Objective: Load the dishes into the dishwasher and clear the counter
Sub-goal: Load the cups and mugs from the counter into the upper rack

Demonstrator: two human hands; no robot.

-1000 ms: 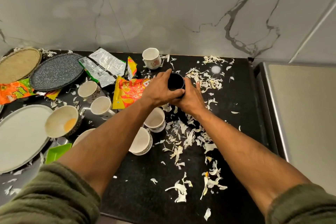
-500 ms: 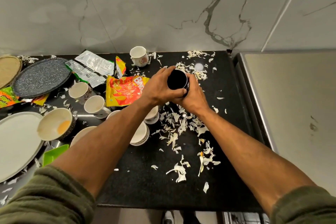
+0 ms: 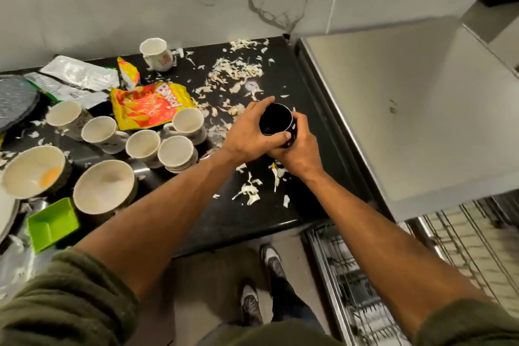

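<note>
Now both hands, left hand [image 3: 247, 135] and right hand [image 3: 297, 149], are gripping 1 black mug [image 3: 276, 123] above the counter [image 3: 224, 219]; keeping it level while swinging toward the dishwasher rack [image 3: 351, 275] seems wise.

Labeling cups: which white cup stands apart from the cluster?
The white cup at the back by the wall, behind the snack wrapper; the others crowd together in front of it.
</note>
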